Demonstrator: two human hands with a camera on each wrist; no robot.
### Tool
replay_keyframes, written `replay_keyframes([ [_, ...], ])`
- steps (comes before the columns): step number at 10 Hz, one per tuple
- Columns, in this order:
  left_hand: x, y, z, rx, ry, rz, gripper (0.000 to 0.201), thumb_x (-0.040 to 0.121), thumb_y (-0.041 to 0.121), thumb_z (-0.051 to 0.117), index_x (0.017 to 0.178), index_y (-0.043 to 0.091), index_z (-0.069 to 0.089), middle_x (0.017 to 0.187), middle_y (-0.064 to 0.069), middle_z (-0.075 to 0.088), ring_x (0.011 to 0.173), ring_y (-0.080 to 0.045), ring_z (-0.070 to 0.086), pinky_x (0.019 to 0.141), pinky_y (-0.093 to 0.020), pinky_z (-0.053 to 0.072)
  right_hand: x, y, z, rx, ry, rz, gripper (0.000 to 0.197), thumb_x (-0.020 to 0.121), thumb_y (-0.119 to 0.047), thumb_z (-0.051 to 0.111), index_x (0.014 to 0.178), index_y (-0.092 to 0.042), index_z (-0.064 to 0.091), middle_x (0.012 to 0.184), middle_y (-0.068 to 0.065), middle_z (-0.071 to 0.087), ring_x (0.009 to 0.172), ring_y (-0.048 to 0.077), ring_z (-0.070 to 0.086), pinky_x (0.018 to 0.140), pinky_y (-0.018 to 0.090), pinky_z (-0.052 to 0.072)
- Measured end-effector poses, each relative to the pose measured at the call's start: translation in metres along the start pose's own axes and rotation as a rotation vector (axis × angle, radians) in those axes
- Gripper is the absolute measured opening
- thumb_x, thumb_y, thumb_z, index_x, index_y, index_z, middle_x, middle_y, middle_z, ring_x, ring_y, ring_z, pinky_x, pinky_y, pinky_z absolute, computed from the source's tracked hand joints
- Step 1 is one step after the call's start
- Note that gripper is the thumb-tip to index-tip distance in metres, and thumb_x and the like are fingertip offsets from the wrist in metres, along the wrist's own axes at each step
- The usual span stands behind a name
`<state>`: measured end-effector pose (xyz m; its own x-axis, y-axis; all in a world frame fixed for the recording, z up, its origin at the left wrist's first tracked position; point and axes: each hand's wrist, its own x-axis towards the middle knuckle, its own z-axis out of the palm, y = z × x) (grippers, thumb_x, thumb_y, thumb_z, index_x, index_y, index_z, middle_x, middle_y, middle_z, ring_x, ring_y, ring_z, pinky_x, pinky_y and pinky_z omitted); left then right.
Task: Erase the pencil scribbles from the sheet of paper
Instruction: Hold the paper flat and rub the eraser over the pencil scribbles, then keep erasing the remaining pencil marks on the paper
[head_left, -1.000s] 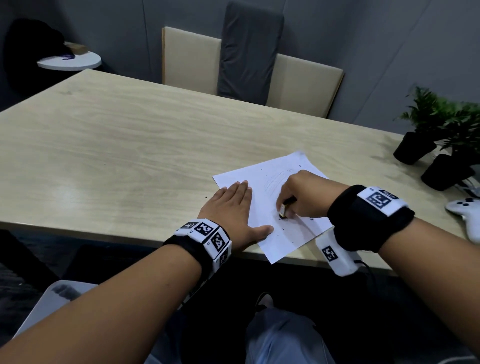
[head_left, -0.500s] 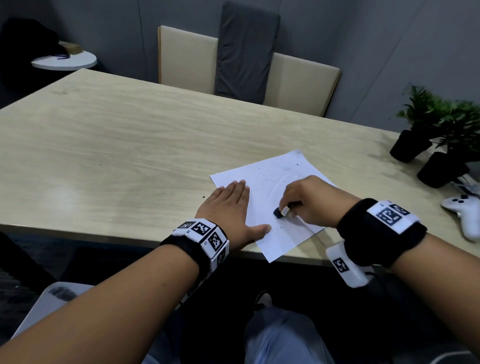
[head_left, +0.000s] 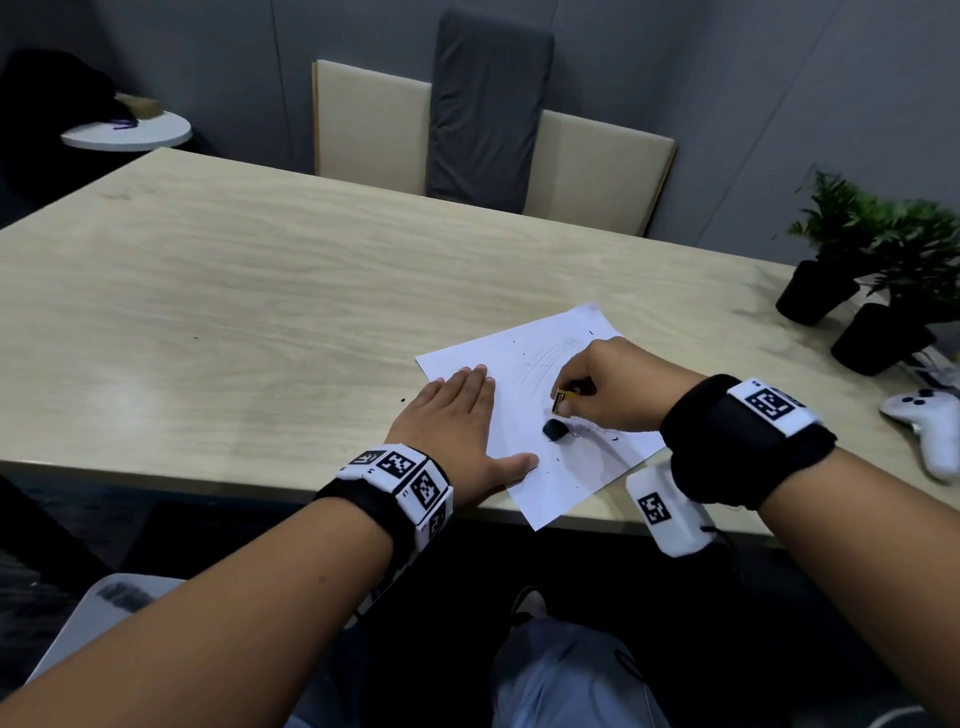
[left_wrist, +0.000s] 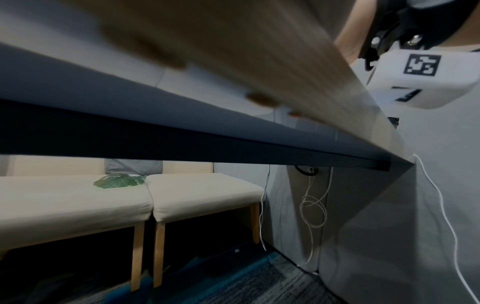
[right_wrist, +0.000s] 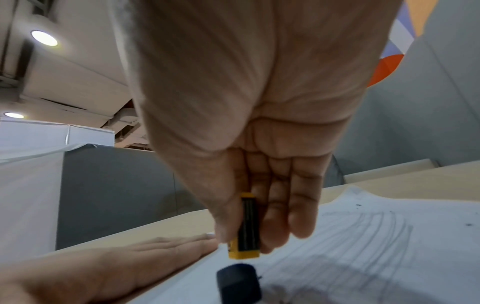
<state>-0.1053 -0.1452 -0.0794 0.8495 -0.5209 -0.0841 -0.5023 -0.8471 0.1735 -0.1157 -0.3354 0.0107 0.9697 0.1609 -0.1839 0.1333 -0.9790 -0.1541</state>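
Note:
A white sheet of paper (head_left: 540, 467) lies near the table's front edge, with faint pencil scribbles (head_left: 545, 358) across its upper half. My left hand (head_left: 457, 421) lies flat, fingers straight, on the sheet's left side. My right hand (head_left: 574, 399) pinches a yellow-and-black eraser sleeve (head_left: 563, 401) just above the paper. A small black eraser piece (head_left: 555, 429) lies loose on the sheet directly below the sleeve, touching neither hand. In the right wrist view the sleeve (right_wrist: 246, 226) hangs over the black piece (right_wrist: 239, 281), beside the scribbles (right_wrist: 363, 230) and the left hand (right_wrist: 103, 265).
Dark eraser crumbs dot the paper. Two potted plants (head_left: 883, 249) and a white game controller (head_left: 930, 426) stand at the table's right end. Cushioned chairs (head_left: 488, 130) line the far side. The wooden table (head_left: 234, 312) stretches left of the sheet.
The black eraser piece has come out of the sleeve and now lies on the paper. My right hand has lifted slightly with the sleeve. The left hand has stayed put.

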Motion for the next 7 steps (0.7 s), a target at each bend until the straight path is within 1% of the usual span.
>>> replay_keyframes([
  [1, 0.0, 0.0, -0.001, 0.002, -0.005, 0.001, 0.101, 0.085, 0.078, 0.026, 0.157, 0.013, -0.003, 0.164, 0.0, -0.011, 0.15, -0.013, -0.011, 0.122, -0.035, -0.004, -0.003, -0.006, 0.003, 0.034, -0.011, -0.005, 0.016, 0.084, -0.016, 0.065, 0.097, -0.008, 0.07, 0.09, 0.006, 0.068, 0.087, 0.021, 0.06, 0.066, 0.023, 0.043],
  [2, 0.0, 0.001, 0.0, 0.005, -0.006, 0.0, 0.101, 0.085, 0.078, 0.026, 0.157, 0.013, -0.003, 0.164, 0.0, -0.011, 0.15, -0.013, -0.011, 0.122, -0.035, -0.004, -0.003, -0.008, 0.006, 0.026, -0.014, -0.025, 0.012, 0.087, -0.017, 0.062, 0.095, -0.013, 0.071, 0.087, 0.001, 0.069, 0.087, 0.017, 0.06, 0.073, 0.026, 0.046],
  [3, 0.0, 0.001, -0.001, 0.007, -0.006, -0.003, 0.1, 0.086, 0.078, 0.025, 0.157, 0.013, -0.003, 0.164, 0.0, -0.012, 0.15, -0.013, -0.011, 0.122, -0.035, -0.004, -0.003, -0.009, 0.016, -0.029, -0.057, -0.025, 0.014, 0.087, -0.028, 0.063, 0.091, -0.016, 0.07, 0.082, -0.006, 0.066, 0.081, 0.014, 0.059, 0.069, 0.026, 0.045],
  [4, -0.001, 0.001, -0.001, 0.01, -0.006, -0.003, 0.101, 0.086, 0.078, 0.025, 0.157, 0.013, -0.003, 0.164, 0.0, -0.012, 0.15, -0.013, -0.011, 0.122, -0.035, -0.004, -0.005, -0.008, 0.021, -0.015, -0.054, -0.019, 0.012, 0.085, -0.029, 0.066, 0.092, -0.02, 0.07, 0.079, -0.011, 0.061, 0.078, 0.011, 0.055, 0.066, 0.023, 0.041],
  [5, -0.001, 0.001, -0.001, 0.002, -0.011, -0.002, 0.101, 0.086, 0.078, 0.026, 0.157, 0.013, -0.003, 0.164, 0.0, -0.012, 0.15, -0.012, -0.011, 0.122, -0.035, -0.004, -0.01, 0.004, 0.017, 0.059, 0.058, 0.041, 0.014, 0.085, -0.022, 0.066, 0.096, -0.015, 0.071, 0.084, -0.006, 0.065, 0.08, 0.013, 0.056, 0.068, 0.023, 0.044],
  [6, -0.001, 0.001, -0.002, 0.0, -0.008, -0.003, 0.101, 0.085, 0.078, 0.026, 0.157, 0.013, -0.003, 0.164, 0.0, -0.011, 0.15, -0.012, -0.011, 0.122, -0.035, -0.004, -0.014, 0.019, 0.011, 0.057, 0.12, 0.126, 0.017, 0.085, -0.018, 0.065, 0.099, -0.01, 0.072, 0.092, 0.002, 0.069, 0.085, 0.018, 0.059, 0.076, 0.027, 0.048],
  [7, -0.002, 0.001, -0.002, -0.007, -0.009, -0.002, 0.101, 0.086, 0.078, 0.026, 0.157, 0.013, -0.003, 0.164, 0.0, -0.011, 0.15, -0.012, -0.011, 0.122, -0.034, -0.005, -0.021, 0.042, 0.014, 0.004, 0.111, 0.221, 0.017, 0.085, -0.019, 0.062, 0.097, -0.014, 0.073, 0.092, 0.003, 0.07, 0.087, 0.02, 0.059, 0.078, 0.03, 0.05],
])
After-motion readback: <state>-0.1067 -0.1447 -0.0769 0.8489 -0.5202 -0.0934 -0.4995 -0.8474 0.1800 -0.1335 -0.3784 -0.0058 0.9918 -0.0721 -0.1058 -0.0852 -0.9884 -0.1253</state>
